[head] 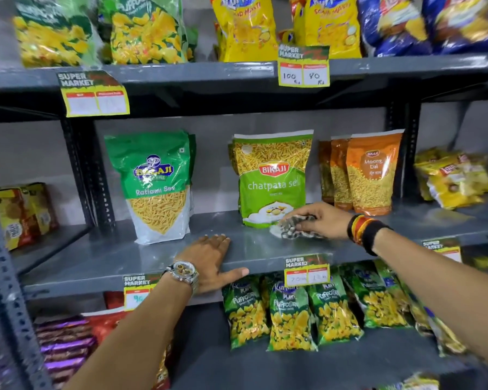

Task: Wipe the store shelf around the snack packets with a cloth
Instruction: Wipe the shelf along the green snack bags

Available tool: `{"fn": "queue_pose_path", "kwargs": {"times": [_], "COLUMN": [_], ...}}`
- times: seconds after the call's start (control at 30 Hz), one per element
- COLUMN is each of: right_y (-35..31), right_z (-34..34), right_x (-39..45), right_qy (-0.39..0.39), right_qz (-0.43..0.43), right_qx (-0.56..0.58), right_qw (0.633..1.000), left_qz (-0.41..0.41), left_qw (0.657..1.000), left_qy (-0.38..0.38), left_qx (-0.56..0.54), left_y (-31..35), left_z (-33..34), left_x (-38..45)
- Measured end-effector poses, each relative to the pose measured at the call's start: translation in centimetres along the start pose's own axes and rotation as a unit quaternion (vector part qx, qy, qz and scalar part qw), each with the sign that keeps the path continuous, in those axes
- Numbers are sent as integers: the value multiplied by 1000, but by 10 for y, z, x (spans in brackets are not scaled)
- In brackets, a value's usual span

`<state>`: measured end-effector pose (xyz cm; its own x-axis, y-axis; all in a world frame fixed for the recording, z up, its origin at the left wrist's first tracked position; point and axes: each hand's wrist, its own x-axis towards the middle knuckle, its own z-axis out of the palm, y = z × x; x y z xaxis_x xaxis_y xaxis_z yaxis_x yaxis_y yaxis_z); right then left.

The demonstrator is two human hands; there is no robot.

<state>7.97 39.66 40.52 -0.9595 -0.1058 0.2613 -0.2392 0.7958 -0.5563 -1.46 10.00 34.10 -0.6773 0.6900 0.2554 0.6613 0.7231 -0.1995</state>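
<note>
R hand (323, 220) presses 1 cloth (295, 228) on shelf (158, 257) w/ 3 packet groups.

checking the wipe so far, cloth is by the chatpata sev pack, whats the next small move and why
Probably sweep the cloth leftward along the shelf. The right hand presses it down just in front of the chatpata sev packet, and bare grey surface lies between there and the Ratlami Sev packet. The left hand rests flat on the front edge and may need to lift.

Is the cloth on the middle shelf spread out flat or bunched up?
Bunched up. The cloth sits crumpled in a wad under the right hand, pressed on the shelf before the chatpata sev packet.
</note>
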Motion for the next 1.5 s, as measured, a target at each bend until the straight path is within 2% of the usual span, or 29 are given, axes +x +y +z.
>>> {"fn": "queue_pose_path", "kwargs": {"times": [0.13, 0.23, 0.33, 0.43, 0.57, 0.67, 0.7, 0.77, 0.87, 0.93, 1.07, 1.13, 1.27, 1.4, 1.5], "right_y": [26, 44, 69, 79, 70, 61, 59, 66, 97, 116, 115, 97, 68, 76, 73], "right_z": [-12, -8, 1, 6, 4, -16, -25, -41, -48, -42, -28, -28, -43, -54, -42], "right_x": [22, 39, 48, 44, 10, -18, -18, -5, 25, 29, 7, -15, -61, -56, -33], "right_qy": [50, 27, 16, 11, -76, -159, -150, -73, 36, 66, 50, 9, -76, 15, 57], "right_qz": [39, 49, 45, 8, -66, -87, -90, -74, 8, 50, 30, 12, -9, 3, 7], "right_qx": [-18, -42, -18, 8, 16, 23, 35, 52, 26, -2, -32, -47, -4, 40, 24], "right_qw": [998, 998, 999, 1000, 995, 983, 984, 993, 999, 997, 998, 999, 997, 999, 998], "left_qz": [6, -15, -27, -26, -41, -45, -47, -44, -42, -36, -36, -38, -40, -43, -35], "left_qw": [1000, 998, 996, 997, 997, 997, 996, 997, 997, 997, 997, 997, 997, 996, 996], "left_qy": [2, -1, 10, 3, -8, -1, 3, 7, 13, 9, -6, -7, -7, -10, -22], "left_qx": [-25, -66, -81, -75, -66, -70, -70, -67, -63, -63, -66, -71, -73, -76, -75], "left_y": [39, 55, 54, 54, 52, 53, 54, 56, 56, 56, 53, 52, 53, 54, 51], "left_z": [-13, -4, 6, 7, 10, 10, 9, 9, 9, 10, 12, 13, 11, 10, 7], "left_x": [12, 25, 32, 34, 35, 35, 35, 35, 35, 34, 35, 34, 35, 34, 34]}}
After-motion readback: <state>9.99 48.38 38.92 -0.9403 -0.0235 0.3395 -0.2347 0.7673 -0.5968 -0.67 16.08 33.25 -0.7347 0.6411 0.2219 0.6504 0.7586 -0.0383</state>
